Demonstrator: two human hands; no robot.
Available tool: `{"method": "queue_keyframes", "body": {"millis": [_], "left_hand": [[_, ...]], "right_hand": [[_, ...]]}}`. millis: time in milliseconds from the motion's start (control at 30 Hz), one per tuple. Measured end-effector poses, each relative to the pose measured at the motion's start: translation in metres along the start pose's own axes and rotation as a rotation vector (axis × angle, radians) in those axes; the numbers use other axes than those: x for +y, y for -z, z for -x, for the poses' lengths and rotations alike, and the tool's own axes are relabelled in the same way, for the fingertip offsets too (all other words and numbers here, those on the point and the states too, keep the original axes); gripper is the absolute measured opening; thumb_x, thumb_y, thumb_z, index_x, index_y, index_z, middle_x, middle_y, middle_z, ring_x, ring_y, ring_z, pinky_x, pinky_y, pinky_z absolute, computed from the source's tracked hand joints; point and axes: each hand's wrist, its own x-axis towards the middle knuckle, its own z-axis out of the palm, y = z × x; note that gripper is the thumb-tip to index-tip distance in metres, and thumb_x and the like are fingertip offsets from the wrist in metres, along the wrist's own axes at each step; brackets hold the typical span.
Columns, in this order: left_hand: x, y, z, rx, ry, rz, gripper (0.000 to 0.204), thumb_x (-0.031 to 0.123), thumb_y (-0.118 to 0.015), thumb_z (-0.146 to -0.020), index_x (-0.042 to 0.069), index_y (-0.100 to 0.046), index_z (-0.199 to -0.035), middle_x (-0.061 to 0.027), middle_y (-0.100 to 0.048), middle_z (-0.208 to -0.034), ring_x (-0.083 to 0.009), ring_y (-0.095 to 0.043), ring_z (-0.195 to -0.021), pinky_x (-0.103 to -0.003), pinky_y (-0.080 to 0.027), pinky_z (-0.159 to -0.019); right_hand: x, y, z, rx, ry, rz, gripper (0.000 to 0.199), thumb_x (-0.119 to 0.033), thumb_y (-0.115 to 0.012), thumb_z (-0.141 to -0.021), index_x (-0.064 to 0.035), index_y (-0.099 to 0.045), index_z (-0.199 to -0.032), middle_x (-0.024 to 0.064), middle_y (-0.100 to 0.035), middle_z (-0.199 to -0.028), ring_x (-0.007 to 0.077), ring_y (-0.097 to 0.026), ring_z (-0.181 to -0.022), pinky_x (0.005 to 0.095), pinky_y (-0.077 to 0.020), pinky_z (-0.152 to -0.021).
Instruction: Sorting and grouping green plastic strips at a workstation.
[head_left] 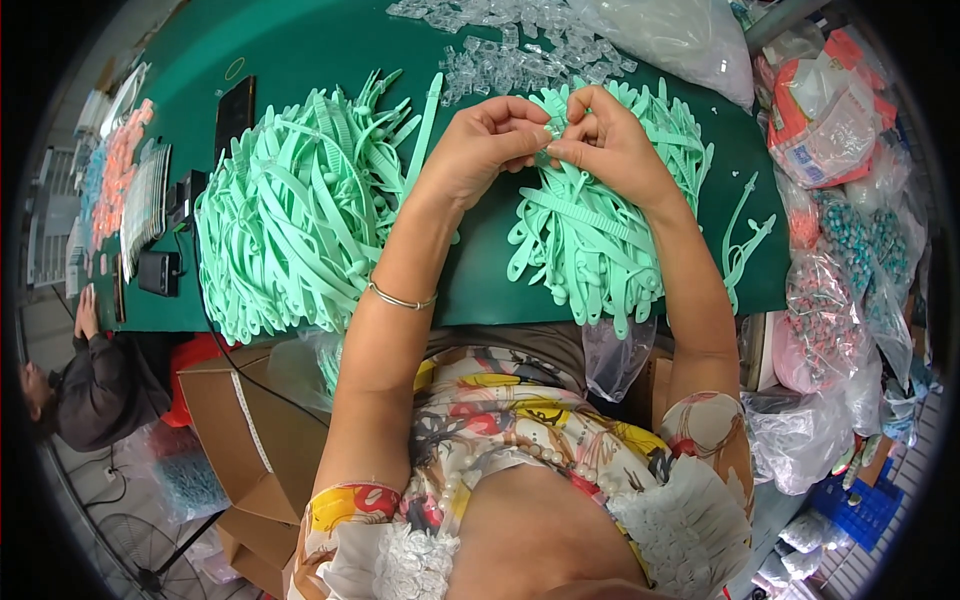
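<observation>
Green tabletop (475, 275) is supporting mint-green ridged straps, one heap (590, 225) lying beneath the fingers, another heap (285, 215) to their left; clear plastic clips (500, 60) are lying beyond. Left hand (495, 145) and right hand (610, 135) are pinching, fingertips pressed together; what they're gripping I cannot tell. Holding both pinches close is probably helping precision.

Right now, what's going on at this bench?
Someone's bare left hand and right hand meet over the right-hand pile of mint-green straps, fingertips pinched; whatever they hold is too hidden to identify. Another strap pile lies to the left. Clear plastic pieces are scattered beyond on the green table.
</observation>
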Motion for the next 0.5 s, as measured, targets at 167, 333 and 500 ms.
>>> {"method": "queue_keyframes", "body": {"millis": [167, 333, 500], "left_hand": [[0.004, 0.003, -0.001, -0.038, 0.027, -0.107, 0.017, 0.019, -0.066, -0.079, 0.003, -0.062, -0.082, -0.0004, -0.057, -0.069, -0.007, -0.048, -0.058, -0.019, -0.036, -0.051], [0.009, 0.003, -0.002, -0.162, 0.066, -0.367, 0.02, 0.021, -0.062, -0.08, 0.004, -0.061, -0.072, 0.0018, -0.052, -0.062, -0.0053, -0.042, -0.055, -0.02, -0.031, -0.049], [-0.002, 0.005, 0.0, -0.144, 0.029, -0.389, 0.019, 0.02, -0.059, -0.085, 0.004, -0.058, -0.074, 0.0044, -0.048, -0.061, -0.0024, -0.036, -0.052, -0.018, -0.024, -0.046]], "right_hand": [[-0.003, -0.001, 0.001, -0.002, -0.004, -0.006, 0.029, -0.003, -0.067, -0.074, -0.0046, -0.041, -0.088, 0.0023, -0.057, -0.066, 0.0062, -0.056, -0.063, 0.0198, -0.0374, -0.054], [-0.005, 0.001, 0.006, -0.065, 0.003, 0.049, 0.03, -0.004, -0.07, -0.072, -0.0042, -0.046, -0.091, -0.0007, -0.056, -0.065, 0.0043, -0.052, -0.062, 0.02, -0.039, -0.056], [-0.008, -0.008, 0.005, -0.032, 0.02, 0.177, 0.024, -0.005, -0.071, -0.071, -0.0043, -0.054, -0.088, -0.0038, -0.056, -0.067, 0.0019, -0.047, -0.061, 0.0178, -0.037, -0.054]]}}
